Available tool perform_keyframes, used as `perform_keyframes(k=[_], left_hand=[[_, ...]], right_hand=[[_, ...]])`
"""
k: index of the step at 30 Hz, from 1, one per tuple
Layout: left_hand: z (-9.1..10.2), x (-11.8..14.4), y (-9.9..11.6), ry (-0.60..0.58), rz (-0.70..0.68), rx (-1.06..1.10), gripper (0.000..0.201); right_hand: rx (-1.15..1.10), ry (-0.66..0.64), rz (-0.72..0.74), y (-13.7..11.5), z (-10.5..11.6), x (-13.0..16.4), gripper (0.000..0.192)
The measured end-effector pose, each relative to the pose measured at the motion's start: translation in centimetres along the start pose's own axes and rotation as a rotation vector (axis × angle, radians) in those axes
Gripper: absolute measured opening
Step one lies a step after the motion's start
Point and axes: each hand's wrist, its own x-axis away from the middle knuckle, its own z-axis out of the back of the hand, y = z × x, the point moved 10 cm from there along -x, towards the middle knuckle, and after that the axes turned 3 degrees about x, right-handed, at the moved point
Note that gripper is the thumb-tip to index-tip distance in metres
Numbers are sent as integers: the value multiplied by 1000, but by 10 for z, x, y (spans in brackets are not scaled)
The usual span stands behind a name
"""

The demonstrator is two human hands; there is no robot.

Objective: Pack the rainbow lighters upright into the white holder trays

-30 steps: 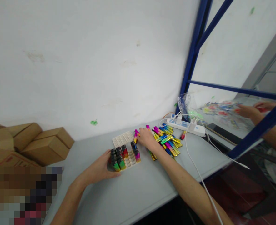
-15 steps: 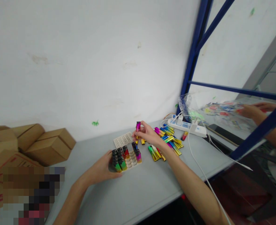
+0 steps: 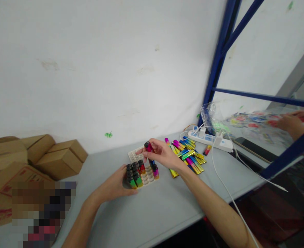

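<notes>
My right hand (image 3: pixel 162 155) pinches a magenta lighter (image 3: pixel 148 146) with a black top, upright just above the back of a pale tray (image 3: pixel 148 178) with rows of holes. Around the tray's left side curls my left hand (image 3: pixel 118 182), thumb at the front and fingers behind, gripping it. Green lighters (image 3: pixel 133 182) with black tops stand in the left rows, and a red lighter (image 3: pixel 142 167) is beside them. On the right side stands a purple lighter (image 3: pixel 156 173). My right fingers partly hide the rear holes. Another pale tray (image 3: pixel 133 155) lies behind, against the wall.
Loose shiny lighter wraps (image 3: pixel 189 156) lie in a pile to the right, near a red-yellow lighter (image 3: pixel 207 150). Behind are a white power strip (image 3: pixel 211 138) with cables and a phone (image 3: pixel 252 148). Cardboard boxes (image 3: pixel 64 160) stand left. Beyond the blue frame (image 3: pixel 217 65), another person's hands handle a plastic bag.
My right hand has brought the magenta lighter left and down over the tray. My left hand keeps its hold. The view has shifted slightly.
</notes>
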Motion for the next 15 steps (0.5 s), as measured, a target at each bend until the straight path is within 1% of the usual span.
perform_keyframes(k=[3, 6, 8, 13, 15], left_hand=[[0, 0, 0, 5, -4, -6, 83], [1, 0, 2, 6, -1, -8, 80], [1, 0, 4, 4, 6, -4, 79], [1, 0, 4, -1, 19, -1, 82], [1, 0, 3, 0, 20, 1, 82]], right_hand=[[17, -13, -6, 3, -5, 2, 32], [125, 35, -6, 5, 0, 2, 30], [212, 83, -9, 7, 5, 1, 33], [316, 182, -68, 18, 12, 1, 55], [353, 236, -96, 22, 16, 2, 57]])
